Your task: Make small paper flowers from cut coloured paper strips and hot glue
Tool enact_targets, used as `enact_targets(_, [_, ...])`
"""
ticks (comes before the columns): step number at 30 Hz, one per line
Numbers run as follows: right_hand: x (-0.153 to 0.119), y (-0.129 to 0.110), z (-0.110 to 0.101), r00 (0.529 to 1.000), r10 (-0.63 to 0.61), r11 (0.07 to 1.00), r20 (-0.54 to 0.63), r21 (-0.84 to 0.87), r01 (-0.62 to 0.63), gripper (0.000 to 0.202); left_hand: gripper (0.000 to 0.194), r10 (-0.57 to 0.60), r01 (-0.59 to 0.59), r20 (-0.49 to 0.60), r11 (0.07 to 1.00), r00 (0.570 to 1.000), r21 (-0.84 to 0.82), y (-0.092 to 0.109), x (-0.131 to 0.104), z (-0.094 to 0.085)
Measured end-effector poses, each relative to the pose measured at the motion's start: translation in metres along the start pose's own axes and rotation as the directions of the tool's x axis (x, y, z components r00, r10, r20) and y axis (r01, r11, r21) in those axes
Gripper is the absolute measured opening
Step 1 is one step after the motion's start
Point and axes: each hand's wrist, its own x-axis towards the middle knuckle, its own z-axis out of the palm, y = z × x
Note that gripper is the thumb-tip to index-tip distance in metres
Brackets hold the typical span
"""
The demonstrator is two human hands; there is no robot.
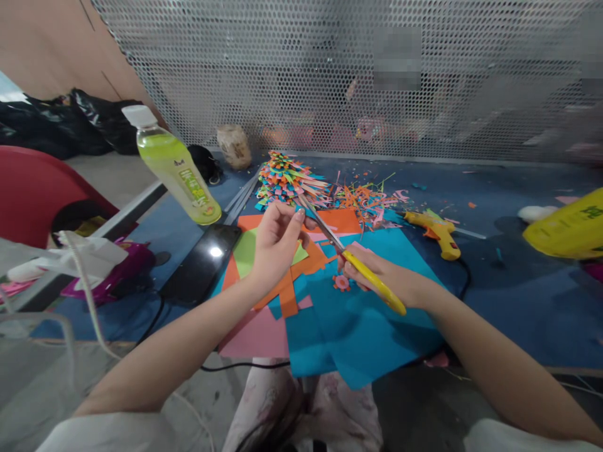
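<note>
- Left hand [277, 245], yours: thumb and fingertips pinched narrow on a small blue piece [308, 213], raised over the orange end of the spread sheets.
- Right hand [389, 270], yours: closed around the yellow-handled scissors [367, 271], blades pointing away from you and to the left, tips beside your left fingertips (whether they bite into the blue piece, you cannot tell from here).
- Blue sheets [377, 333]: overlapping, beneath your right hand and out past the near table edge.
- Orange strips [288, 295]: lying between your hands, across the other sheets.
- Pink sheet [254, 336]: at the near left, partly covered.
- Green sheet [244, 251]: just left of your left hand.
- Flower-shaped piece [342, 282], pink and orange: flat on the blue, near your right fingers.
- Heap of cut strips [287, 179], many-coloured: beyond your left hand.
- Thin shreds [367, 199]: loose, to the right of that heap.
- Yellow glue gun [440, 235]: on its side, right of the sheets.
- Black phone [202, 267]: left of the sheets, with a bright reflection.
- Drink bottle [176, 169], white-capped: behind the phone.
- Perforated metal screen [282, 63]: along the table's far side.
</note>
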Motion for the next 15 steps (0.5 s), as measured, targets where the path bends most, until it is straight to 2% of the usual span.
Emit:
enact_targets(9, [0.0000,-0.0007,0.0001,1.000,0.008,1.000,0.014,0.018,-0.008,0.032,0.026,-0.002,0.002,-0.001,1.000,1.000,-0.019,0.0019,0.0000,0.0008])
enact_targets(15, [-0.0018,-0.0052,0.0010,1.000,0.007,0.999,-0.030,0.035,-0.006,0.033,0.026,-0.012,0.011,-0.014,1.000,1.000,-0.025,0.0010,0.0008,0.0008])
